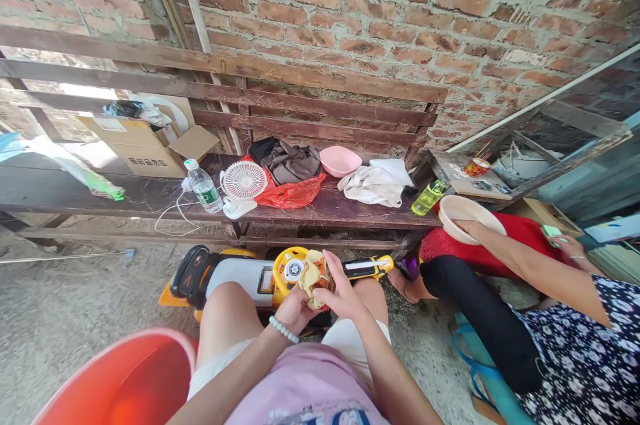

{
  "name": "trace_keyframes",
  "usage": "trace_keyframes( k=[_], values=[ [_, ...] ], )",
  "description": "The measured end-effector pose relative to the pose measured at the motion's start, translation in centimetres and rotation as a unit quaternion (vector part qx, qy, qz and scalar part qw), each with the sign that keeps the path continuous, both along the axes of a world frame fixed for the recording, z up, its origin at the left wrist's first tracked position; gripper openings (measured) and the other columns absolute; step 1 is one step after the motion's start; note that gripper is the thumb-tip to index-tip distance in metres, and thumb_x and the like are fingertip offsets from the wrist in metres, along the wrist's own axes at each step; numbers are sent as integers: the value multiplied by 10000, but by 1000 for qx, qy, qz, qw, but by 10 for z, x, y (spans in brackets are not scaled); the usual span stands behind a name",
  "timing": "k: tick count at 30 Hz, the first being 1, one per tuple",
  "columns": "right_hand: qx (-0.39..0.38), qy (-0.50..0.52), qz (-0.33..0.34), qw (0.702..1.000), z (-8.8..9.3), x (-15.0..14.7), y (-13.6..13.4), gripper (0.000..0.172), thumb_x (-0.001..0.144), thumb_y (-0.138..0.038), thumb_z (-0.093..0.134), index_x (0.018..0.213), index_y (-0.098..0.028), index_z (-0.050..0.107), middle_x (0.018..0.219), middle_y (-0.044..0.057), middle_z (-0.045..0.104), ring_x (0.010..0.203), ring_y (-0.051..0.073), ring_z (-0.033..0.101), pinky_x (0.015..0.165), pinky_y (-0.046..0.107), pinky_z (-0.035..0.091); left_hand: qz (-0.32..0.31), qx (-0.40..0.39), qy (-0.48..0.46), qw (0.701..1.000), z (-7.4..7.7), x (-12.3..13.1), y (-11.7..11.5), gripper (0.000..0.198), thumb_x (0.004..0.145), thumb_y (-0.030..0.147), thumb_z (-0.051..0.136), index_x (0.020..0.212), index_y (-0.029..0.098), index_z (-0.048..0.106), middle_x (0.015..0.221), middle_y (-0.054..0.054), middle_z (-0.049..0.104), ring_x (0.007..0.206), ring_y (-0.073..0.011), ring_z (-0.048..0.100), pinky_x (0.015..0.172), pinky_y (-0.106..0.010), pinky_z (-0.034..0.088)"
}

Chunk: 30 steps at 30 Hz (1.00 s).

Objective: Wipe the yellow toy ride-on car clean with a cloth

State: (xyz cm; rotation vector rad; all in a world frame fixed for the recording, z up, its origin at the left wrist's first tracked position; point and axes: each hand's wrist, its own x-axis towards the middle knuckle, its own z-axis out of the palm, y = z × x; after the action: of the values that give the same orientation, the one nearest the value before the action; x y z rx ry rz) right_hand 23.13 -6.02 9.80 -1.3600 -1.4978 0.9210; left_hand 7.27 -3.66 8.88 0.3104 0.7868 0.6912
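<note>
Both of my hands are closed around a small yellowish, crumpled piece of food or wrapper (314,273) held above my knees. My left hand (295,308), with a white bead bracelet on its wrist, grips it from below. My right hand (341,291) pinches it from the right side. Just beyond my hands stands a yellow, white and black ride-on toy car (235,275) with a yellow steering wheel (286,268).
An orange plastic basin (125,381) sits at lower left. A dark wooden bench (345,208) holds a water bottle (203,186), small white fan (243,183), cardboard box (143,145), clothes, red bag and pink bowl (340,159). Another person (565,325) sits at right.
</note>
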Motion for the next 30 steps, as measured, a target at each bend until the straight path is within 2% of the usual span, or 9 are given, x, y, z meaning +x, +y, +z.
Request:
trace_keyframes(
  k=[4,10,13,15,18,20,23,27,30],
  values=[
    [-1,-6,1,1000,8,8,-3,624,860,-406,724,1448,-273,564,1435,102,581,1335,285,551,1158,466,436,47,44,-8,998,7,-1,3,935,668,71,697,1528,310,418,1240,-59,739,999,-235,741,862,-375,622],
    [16,-30,-131,991,11,12,-10,726,897,-462,684,1562,-316,431,1417,98,593,1271,287,589,1073,466,509,36,168,-44,984,26,-7,6,907,658,111,694,1512,313,467,1470,-45,622,1390,-273,545,1157,-392,458],
    [64,-54,-179,980,31,15,-20,734,900,-467,680,1573,-327,422,1558,105,462,1410,333,464,1151,533,430,42,249,30,967,33,-11,10,855,694,153,686,1509,297,472,1536,-45,558,1480,-288,432,1251,-427,332],
    [109,-76,-188,973,49,11,-27,769,858,-479,733,1557,-322,456,1642,95,354,1494,379,340,1221,604,307,42,337,114,934,36,-14,12,826,693,134,667,1491,266,500,1585,-53,497,1530,-292,342,1301,-431,209],
    [141,-93,-124,978,66,-4,-29,712,813,-475,789,1479,-371,560,1652,37,366,1528,407,266,1258,646,187,35,417,179,890,37,-12,13,782,677,123,648,1446,225,548,1608,-79,454,1561,-311,261,1318,-442,121],
    [114,-95,-88,985,62,-14,-23,581,852,-457,753,1415,-396,622,1616,15,433,1527,388,282,1267,633,173,37,386,159,908,33,-9,12,763,684,146,644,1435,235,545,1576,-86,490,1538,-313,313,1301,-456,192],
    [47,-48,-111,992,37,-21,-10,516,904,-467,688,1403,-350,636,1602,55,453,1506,356,344,1266,600,211,56,262,85,960,24,-6,12,809,662,162,637,1451,276,499,1475,-69,587,1430,-295,479,1215,-454,375],
    [-11,143,-90,986,10,-28,-3,717,846,-534,750,1489,-305,532,1580,83,481,1459,298,441,1228,494,351,82,182,1,980,12,-9,13,905,608,129,639,1475,312,454,1397,-39,649,1311,-257,596,1109,-400,496],
    [-55,309,-85,946,7,-42,-5,839,827,-577,758,1555,-337,417,1546,65,532,1388,261,532,1155,451,457,77,157,-37,984,8,-11,14,934,613,114,666,1493,321,431,1388,-39,662,1299,-247,609,1079,-376,519]
  ],
)
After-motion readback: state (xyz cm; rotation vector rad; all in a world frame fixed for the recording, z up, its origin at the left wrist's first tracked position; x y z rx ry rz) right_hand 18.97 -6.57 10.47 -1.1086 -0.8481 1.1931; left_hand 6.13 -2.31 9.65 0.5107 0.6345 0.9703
